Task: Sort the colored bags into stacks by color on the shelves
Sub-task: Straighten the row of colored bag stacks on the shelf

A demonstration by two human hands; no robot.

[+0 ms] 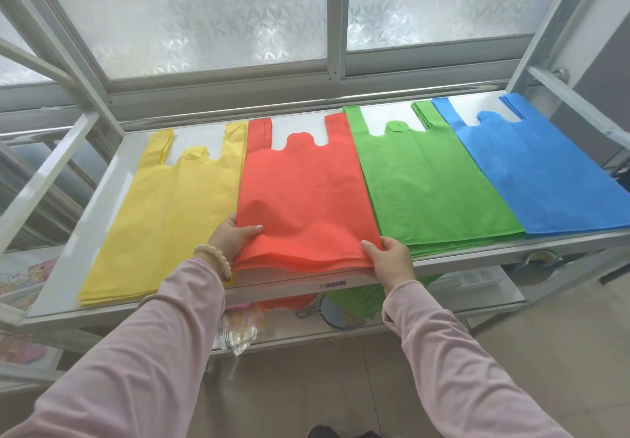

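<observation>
Four color stacks lie sorted on the top shelf (300,285); both hands, left (231,239) and right (392,260), pinch the red stack (306,195) at six o'clock. Red and green bags, possibly unsorted, show on the lower shelf (443,316).

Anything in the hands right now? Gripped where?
Both hold the red bag stack at its near bottom edge: left hand at its left corner, right hand at its right corner.

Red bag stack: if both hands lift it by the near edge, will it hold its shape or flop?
Probably floppy: the red bag stack bows where the left hand and right hand pinch its near edge. Its thin layers fan out there, so they may slide apart. Likely light: thin sheets.
</observation>
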